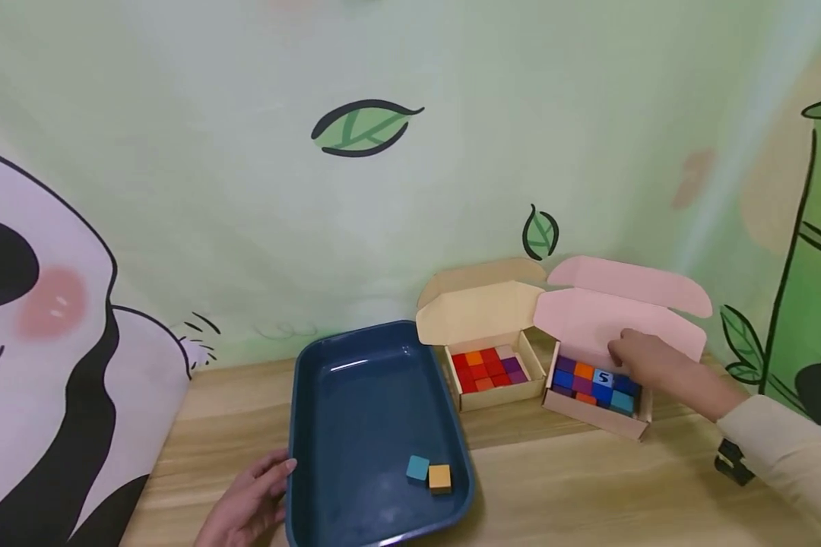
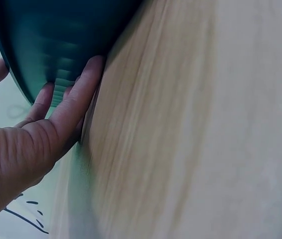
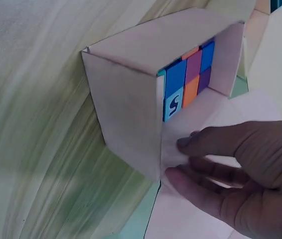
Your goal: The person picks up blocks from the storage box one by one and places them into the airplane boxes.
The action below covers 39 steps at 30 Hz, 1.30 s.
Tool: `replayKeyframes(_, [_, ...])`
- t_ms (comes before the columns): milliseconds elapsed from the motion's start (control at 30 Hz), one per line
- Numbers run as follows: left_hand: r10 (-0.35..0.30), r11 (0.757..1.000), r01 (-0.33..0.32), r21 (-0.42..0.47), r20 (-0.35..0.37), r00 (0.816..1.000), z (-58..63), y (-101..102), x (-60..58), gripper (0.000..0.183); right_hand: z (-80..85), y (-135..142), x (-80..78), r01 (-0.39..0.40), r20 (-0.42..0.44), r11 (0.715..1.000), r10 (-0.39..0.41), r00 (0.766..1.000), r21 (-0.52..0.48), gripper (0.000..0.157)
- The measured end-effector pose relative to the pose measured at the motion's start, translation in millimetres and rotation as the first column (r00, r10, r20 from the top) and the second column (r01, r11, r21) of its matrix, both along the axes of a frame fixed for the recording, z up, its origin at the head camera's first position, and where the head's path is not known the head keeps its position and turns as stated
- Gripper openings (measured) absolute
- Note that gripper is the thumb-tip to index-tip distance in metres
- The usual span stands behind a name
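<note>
My left hand (image 1: 253,497) holds the left side of a dark blue tray (image 1: 376,403), thumb at the rim; in the left wrist view the fingers (image 2: 76,94) reach against its outer wall. Inside the tray lie a teal cube (image 1: 418,468) and a yellow-orange cube (image 1: 440,478), side by side. Over the open pink box (image 1: 598,418) hovers my right hand (image 1: 646,365), fingers loosely bent. Nothing shows between its thumb and fingers in the right wrist view. Blue, purple, orange and teal cubes (image 1: 583,386) fill much of that box, one marked 5 (image 3: 174,103).
Left of the pink box stands an open cream box (image 1: 502,394) with red, orange and purple cubes (image 1: 486,370). Both raised lids lean near the backdrop (image 1: 246,152), printed with leaves and a panda. A small black object (image 1: 733,462) lies by the right sleeve (image 1: 787,433).
</note>
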<state>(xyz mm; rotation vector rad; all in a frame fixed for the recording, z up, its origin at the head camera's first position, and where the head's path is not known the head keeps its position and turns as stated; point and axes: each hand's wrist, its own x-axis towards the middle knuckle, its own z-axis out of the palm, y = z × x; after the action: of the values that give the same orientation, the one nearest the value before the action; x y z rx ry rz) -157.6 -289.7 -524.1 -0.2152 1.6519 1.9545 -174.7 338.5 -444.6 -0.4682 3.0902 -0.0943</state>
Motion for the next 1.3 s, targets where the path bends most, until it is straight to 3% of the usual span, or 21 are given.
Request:
replayKeyframes(167, [0.022,1.0,-0.022,-0.01,0.019,1.0,3.7,-2.7,-0.2,0.058,11.8,-14.8,-2.7,-0.048,0.02,0.997,0.049,0.999,-0.062,0.016])
replayKeyframes(300, [0.019,1.0,-0.019,-0.006,0.008,1.0,3.6,1.2,-1.3,0.053,19.4,-44.0,-2.3,-0.134,-0.032,0.983,0.131,0.991,-0.125,0.013])
replayKeyframes(433, [0.03,1.0,-0.03,-0.003,0.008,1.0,3.6,3.4,0.9,0.052,26.1,-92.0,-2.0,-0.26,-0.095,0.951,0.247,0.964,-0.165,0.016])
replayKeyframes(533, [0.026,1.0,-0.026,0.005,0.008,1.0,3.5,4.4,1.9,0.054,32.2,-133.4,0.0,-0.363,-0.121,0.917,0.347,0.93,-0.164,0.017])
replayKeyframes(633, [0.011,1.0,-0.011,0.012,-0.003,1.0,3.3,4.4,1.5,0.055,39.4,-175.7,2.4,-0.436,-0.099,0.885,0.425,0.9,-0.163,0.017])
replayKeyframes(733, [0.01,1.0,-0.01,0.009,-0.01,1.0,3.4,3.9,0.6,0.056,42.8,-217.0,5.9,-0.466,-0.006,0.863,0.475,0.88,-0.195,0.021])
replayKeyframes(833, [0.013,1.0,-0.013,0.0,-0.035,0.999,4.2,3.8,-0.3,0.056,35.0,-252.3,11.9,-0.478,0.107,0.86,0.5,0.859,-0.181,0.028])
replayKeyframes(1033, [0.007,0.999,-0.004,0.052,-0.051,0.999,2.7,5.9,1.0,0.041,3.0,-291.0,25.0,-0.536,0.225,0.844,0.516,0.826,0.031,0.033])
replayKeyframes(1133, [0.015,0.999,-0.013,0.039,-0.047,0.999,2.0,6.1,1.6,0.044,-7.4,-297.4,25.2,-0.553,0.228,0.83,0.527,0.819,0.069,0.028])
replayKeyframes(1300, [0.029,0.999,-0.027,0.02,-0.057,0.998,2.1,3.8,3.0,0.048,-12.7,-302.5,20.1,-0.592,0.209,0.805,0.571,0.794,0.049,0.018])
